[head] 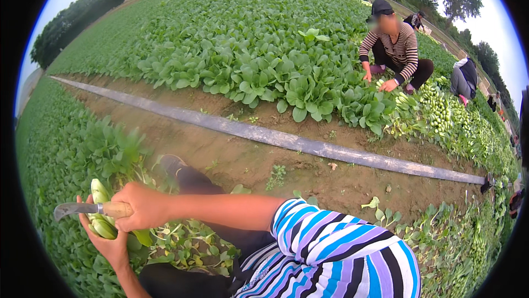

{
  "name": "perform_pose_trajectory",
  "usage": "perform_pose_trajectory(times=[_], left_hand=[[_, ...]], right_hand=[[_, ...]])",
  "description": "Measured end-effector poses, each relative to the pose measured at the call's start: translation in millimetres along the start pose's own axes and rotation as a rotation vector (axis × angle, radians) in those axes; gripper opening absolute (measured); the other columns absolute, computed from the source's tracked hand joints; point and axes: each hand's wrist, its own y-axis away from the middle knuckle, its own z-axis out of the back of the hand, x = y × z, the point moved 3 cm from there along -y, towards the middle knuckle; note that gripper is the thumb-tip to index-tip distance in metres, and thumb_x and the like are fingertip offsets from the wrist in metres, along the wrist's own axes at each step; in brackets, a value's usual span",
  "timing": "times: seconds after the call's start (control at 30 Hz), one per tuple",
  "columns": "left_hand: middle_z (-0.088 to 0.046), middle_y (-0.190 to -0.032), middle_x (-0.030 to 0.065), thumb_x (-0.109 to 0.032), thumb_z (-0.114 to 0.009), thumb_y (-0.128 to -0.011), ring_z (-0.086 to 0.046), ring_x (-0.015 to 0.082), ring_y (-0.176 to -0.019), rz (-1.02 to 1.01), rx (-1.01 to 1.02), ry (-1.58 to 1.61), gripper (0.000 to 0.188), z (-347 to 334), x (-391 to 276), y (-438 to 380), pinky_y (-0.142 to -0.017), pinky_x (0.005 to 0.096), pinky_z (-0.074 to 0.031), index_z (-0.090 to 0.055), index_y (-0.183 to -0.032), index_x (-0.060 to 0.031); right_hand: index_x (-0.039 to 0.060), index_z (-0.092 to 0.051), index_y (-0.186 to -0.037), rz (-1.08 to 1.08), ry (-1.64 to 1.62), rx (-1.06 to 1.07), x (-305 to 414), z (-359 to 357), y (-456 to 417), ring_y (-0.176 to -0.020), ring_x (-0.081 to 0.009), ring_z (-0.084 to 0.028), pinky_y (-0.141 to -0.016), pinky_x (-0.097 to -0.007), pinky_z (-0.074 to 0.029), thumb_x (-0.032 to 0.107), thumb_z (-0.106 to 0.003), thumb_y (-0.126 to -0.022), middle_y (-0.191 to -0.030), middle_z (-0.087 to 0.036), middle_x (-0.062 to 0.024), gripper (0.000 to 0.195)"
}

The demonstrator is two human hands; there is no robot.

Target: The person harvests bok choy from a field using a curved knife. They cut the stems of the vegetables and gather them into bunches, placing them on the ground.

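Note:
My right hand (144, 206) grips the wooden handle of a short hooked harvesting knife (115, 210). Its curved metal blade points left, crossing in front of a few pale-green bok choy heads (103, 228). Those heads lie in my left hand (108, 249), whose fingers curl around them from the far side. Both hands are close together at the lower left. Part of the greens is hidden behind my right hand. Below them, trimmed and yellowing leaves (182, 244) cover the soil beside my bent legs.
A flat dark irrigation hose (264, 134) runs along the bare soil path (248, 161). Leafy bok choy rows (248, 50) grow beyond it, with more at left (66, 153). A crouching person in stripes (396, 45) handles plants near piled cut heads (438, 112). Other people work farther off.

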Motion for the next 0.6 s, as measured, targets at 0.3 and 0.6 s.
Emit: perform_pose_trajectory(times=[0.3, 0.6], left_hand=[[-0.053, -0.136, 0.0147, -0.001, -0.076, -0.067, -0.058, 0.0216, -0.118, 0.107, -0.375, -0.265, 0.092, 128.0, -44.6, 45.7, -0.099, 0.0334, -0.050, -0.032, -0.148, -0.0044], [-0.052, -0.130, 0.0124, -0.018, -0.088, -0.059, -0.051, 0.0186, -0.119, 0.500, -0.966, -0.867, 0.107, 239.2, -201.9, 334.2, -0.105, 0.0319, -0.039, -0.030, -0.147, 0.0030]], right_hand=[[0.0046, -0.056, -0.087, -0.393, -0.868, 0.173, -22.9, -56.0, -22.8, -0.038, -0.0023, -0.032, -0.034, -0.0189, -0.028, 0.021, -0.071, -0.086, -0.055, -0.042, 0.0060, 0.023], [0.0029, -0.055, -0.099, -0.702, -1.294, 0.542, -119.5, -163.6, 12.6, -0.042, -0.0061, -0.035, -0.041, -0.0199, -0.031, 0.019, -0.050, -0.103, -0.059, -0.043, 0.0019, 0.017]])
